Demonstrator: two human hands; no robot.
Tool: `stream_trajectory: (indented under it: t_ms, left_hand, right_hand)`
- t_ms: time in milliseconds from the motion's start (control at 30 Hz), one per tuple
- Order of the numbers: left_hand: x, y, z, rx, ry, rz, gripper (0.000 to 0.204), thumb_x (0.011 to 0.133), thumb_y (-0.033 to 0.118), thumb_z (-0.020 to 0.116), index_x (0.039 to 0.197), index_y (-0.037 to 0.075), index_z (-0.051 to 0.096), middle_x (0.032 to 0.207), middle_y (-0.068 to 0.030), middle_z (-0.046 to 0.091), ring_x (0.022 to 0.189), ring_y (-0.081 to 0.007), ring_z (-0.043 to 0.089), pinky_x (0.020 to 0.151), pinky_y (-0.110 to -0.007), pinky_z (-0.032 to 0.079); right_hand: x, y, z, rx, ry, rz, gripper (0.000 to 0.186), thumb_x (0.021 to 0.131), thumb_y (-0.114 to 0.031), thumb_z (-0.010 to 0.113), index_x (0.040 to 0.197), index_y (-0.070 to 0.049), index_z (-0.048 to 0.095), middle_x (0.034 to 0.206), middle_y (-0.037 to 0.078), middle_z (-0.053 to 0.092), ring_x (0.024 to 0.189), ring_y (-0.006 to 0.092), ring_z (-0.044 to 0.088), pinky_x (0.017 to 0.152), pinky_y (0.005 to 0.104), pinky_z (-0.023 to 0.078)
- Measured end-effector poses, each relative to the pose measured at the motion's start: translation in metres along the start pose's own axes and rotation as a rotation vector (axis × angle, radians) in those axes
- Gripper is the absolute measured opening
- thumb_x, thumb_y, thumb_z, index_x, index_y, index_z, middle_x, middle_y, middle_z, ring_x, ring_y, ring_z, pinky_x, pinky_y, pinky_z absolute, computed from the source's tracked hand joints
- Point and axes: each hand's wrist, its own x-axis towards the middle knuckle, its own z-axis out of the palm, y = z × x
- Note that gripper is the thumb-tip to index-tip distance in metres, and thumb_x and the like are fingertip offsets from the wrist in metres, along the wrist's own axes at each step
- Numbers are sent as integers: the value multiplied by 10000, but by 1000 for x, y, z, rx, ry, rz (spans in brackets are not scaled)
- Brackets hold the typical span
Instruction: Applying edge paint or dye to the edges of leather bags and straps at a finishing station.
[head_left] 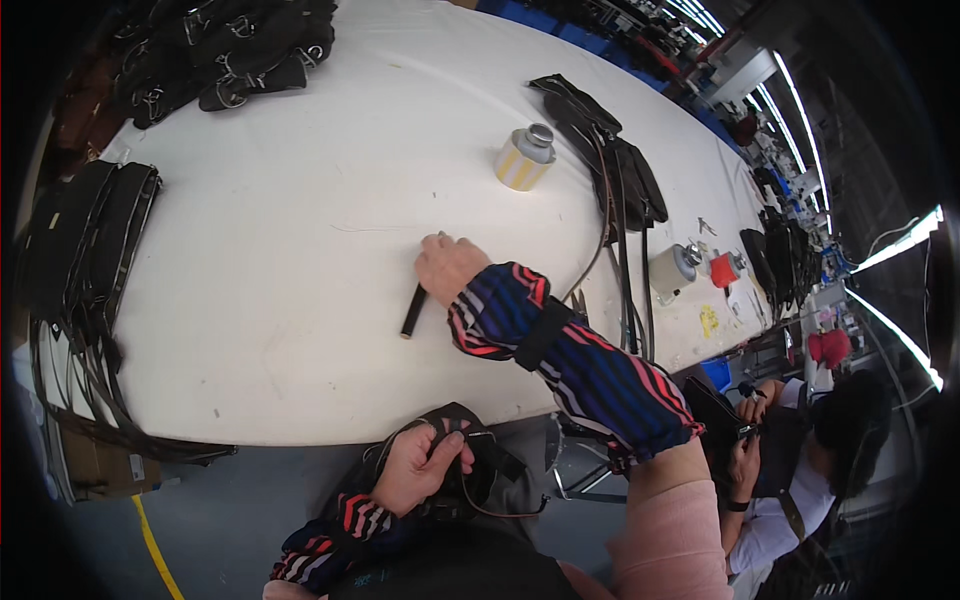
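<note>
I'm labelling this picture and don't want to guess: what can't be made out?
- Head view: the part of the black stick inside the right hand, covered by its fingers.
- Head view: part of the dark bag behind the left hand.
- Head view: the pile of bags, cut off by the top edge.

From the wearer's head, the wide fisheye view looks down and forward, close above the white table (270,280).
</note>
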Motion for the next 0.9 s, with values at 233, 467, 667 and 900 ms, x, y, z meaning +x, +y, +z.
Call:
stream_trajectory:
  t_ms: [233, 467, 667, 900]
  left_hand:
    - [15, 9, -5, 151, -95, 21, 169, 897, 110, 454, 945, -44, 504, 726, -62, 564, 663, -111, 544, 630, -252, 440]
    - [17, 6, 10, 206, 15, 42, 149, 887, 67, 459, 955, -46, 528, 748, -56, 591, 691, -98, 558, 650, -231, 451]
    - [9, 4, 12, 398, 100, 19, 125, 871, 59, 496, 928, -38, 552, 718, -53, 599, 664, -81, 557, 622, -225, 454]
    - [13, -5, 25, 291, 217, 154, 113, 848, 78, 516, 860, -33, 532, 713, -148, 607, 614, -198, 604, 554, -296, 454]
  right_hand:
    - [-33, 23, -41, 509, 13, 348, 149, 727, -29, 562, 854, -31, 482, 719, 165, 534, 620, 266, 579, 542, 349, 459]
    - [-137, -77, -131, 1262, 438, 931, 101, 785, 56, 561, 874, 29, 522, 966, 173, 562, 813, 178, 605, 713, 254, 487]
    - [-133, -122, -124, 1072, 453, 787, 172, 697, 49, 643, 836, 10, 550, 886, 170, 610, 757, 226, 625, 680, 282, 505]
    - [-155, -98, -100, 866, 357, 1078, 72, 762, -6, 600, 784, -23, 534, 829, 148, 599, 669, 210, 606, 605, 285, 484]
